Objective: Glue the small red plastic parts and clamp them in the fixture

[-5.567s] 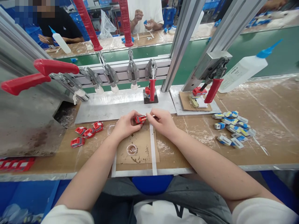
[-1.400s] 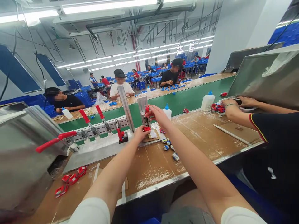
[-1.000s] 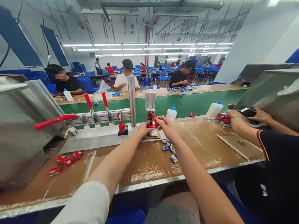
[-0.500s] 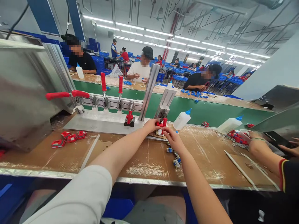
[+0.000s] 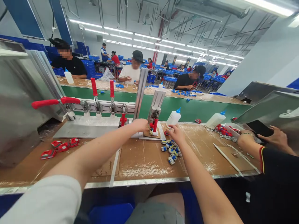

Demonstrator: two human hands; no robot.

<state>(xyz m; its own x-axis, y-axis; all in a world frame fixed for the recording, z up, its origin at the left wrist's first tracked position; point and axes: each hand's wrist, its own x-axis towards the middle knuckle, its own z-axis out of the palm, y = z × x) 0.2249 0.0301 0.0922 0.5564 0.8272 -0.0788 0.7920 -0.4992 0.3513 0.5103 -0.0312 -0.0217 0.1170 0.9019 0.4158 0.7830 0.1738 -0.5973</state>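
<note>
My left hand [image 5: 140, 125] is just left of a small upright toggle-clamp fixture [image 5: 158, 101] with a red handle [image 5: 155, 125]. The back of this hand faces me, and its fingers are mostly hidden. A white piece [image 5: 154, 133] sits at the foot of the clamp. Right of the fixture, my right hand [image 5: 177, 134] has its thumb and finger closed on a small red part [image 5: 166, 133], low over the bench. Under that wrist lies a pile of small white, blue and yellow parts [image 5: 172, 150]. A white bottle with a blue nozzle [image 5: 174, 118] stands just behind my fingers.
A row of red-handled clamps [image 5: 98, 107] stands over a metal plate [image 5: 81, 127] at left. Several red parts [image 5: 63, 146] lie before it. At right, a co-worker's hands [image 5: 275, 137] hold a dark phone-like slab near red parts and another bottle [image 5: 215, 119]. People sit across the green belt [image 5: 196, 109].
My hands have moved apart from the clamp, the left one leftward and the right one rightward to a red part. More of the small-parts pile shows. The whole view has shifted.
</note>
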